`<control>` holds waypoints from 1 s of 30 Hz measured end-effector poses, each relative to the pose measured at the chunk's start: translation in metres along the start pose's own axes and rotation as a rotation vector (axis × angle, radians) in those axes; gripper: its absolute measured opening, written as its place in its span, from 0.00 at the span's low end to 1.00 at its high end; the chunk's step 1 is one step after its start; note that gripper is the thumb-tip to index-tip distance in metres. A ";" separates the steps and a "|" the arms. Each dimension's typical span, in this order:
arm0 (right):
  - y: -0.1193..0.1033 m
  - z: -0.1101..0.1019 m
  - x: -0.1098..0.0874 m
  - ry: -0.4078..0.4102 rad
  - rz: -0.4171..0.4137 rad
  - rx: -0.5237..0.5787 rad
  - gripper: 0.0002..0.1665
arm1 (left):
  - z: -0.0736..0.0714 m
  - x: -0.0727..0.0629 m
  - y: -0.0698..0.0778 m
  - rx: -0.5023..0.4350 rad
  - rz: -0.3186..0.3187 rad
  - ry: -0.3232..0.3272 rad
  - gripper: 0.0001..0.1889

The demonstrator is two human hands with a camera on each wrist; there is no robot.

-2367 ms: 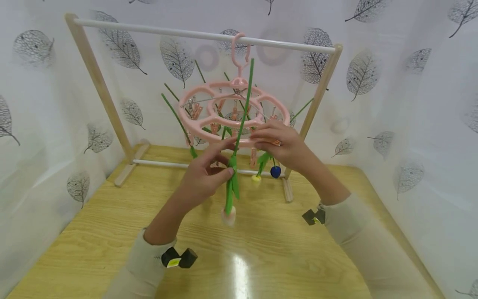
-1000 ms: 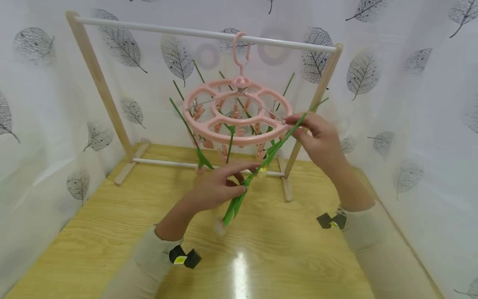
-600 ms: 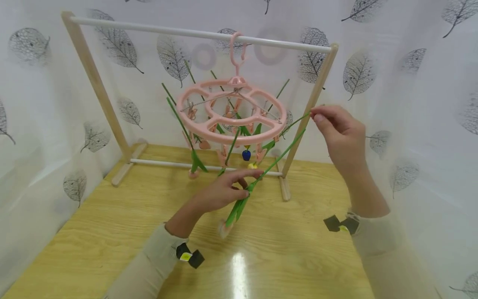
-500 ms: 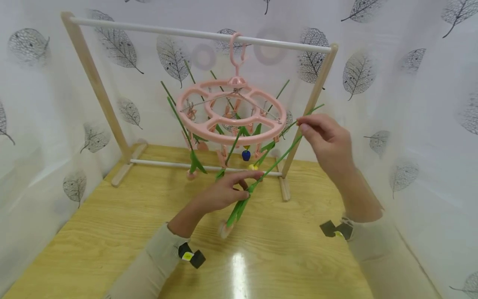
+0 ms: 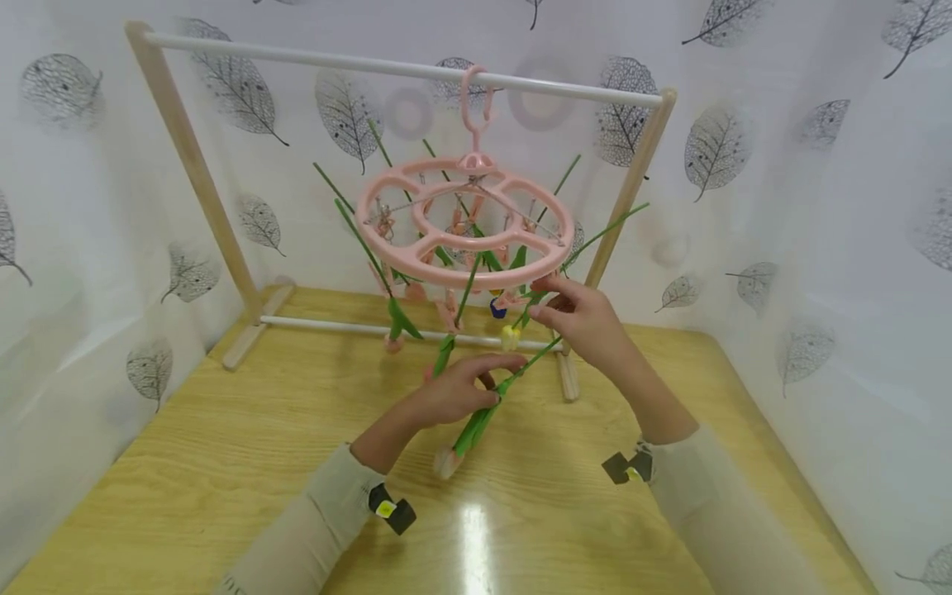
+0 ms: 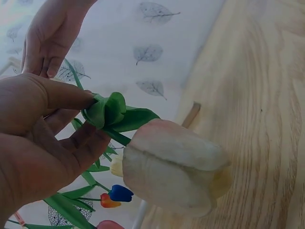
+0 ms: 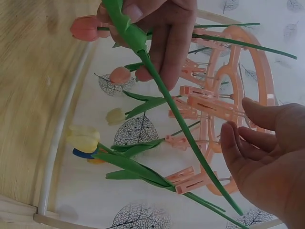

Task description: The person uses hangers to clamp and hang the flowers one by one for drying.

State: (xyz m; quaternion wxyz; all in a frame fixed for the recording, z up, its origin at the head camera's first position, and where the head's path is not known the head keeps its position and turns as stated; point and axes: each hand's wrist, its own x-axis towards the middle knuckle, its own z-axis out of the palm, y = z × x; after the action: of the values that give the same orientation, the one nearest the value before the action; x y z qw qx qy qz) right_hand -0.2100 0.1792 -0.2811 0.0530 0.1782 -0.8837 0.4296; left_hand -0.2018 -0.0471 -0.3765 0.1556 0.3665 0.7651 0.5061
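My left hand [image 5: 454, 392] pinches a white tulip [image 6: 171, 164] by its green stem just above the leaves. The bloom points down toward me, and the stem slants up to the right. My right hand [image 5: 587, 318] is at the front right of a round pink clip hanger [image 5: 416, 268], thumb and fingers parted. In the right wrist view, its fingertips are close to a pink clothespin [image 7: 214, 108] and hold nothing. Other clothespins grip several tulips head down, among them a yellow tulip [image 5: 510, 337], a blue tulip [image 6: 121, 193] and a pink tulip [image 7: 85, 28].
The hanger hooks over the white top bar [image 5: 312, 58] of a wooden-legged rack [image 5: 197, 173]. Below runs a white lower bar [image 5: 327, 326]. The rack stands on a wood-grain table [image 5: 223, 463], with a leaf-print curtain [image 5: 803, 215] behind and at both sides.
My right hand has let go of a green stem at the right and come left and down to the hanger's clothespins. My left hand has lowered slightly, still pinching the white tulip.
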 end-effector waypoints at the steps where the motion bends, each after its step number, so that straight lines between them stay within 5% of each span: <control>1: 0.001 0.000 0.003 -0.023 0.002 0.001 0.26 | 0.000 0.000 0.000 0.000 0.002 -0.001 0.32; 14: 0.013 0.007 0.016 -0.142 0.033 0.167 0.24 | 0.001 -0.002 0.003 -0.021 -0.029 -0.015 0.32; 30: -0.003 0.001 -0.007 -0.092 0.004 0.165 0.28 | -0.007 0.003 0.006 0.013 0.015 0.046 0.30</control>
State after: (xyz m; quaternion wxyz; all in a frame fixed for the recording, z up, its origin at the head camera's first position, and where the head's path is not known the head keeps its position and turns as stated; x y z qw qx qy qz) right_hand -0.2024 0.1790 -0.2809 -0.0031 0.1997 -0.8471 0.4924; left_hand -0.2062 -0.0486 -0.3678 0.1317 0.3616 0.7690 0.5105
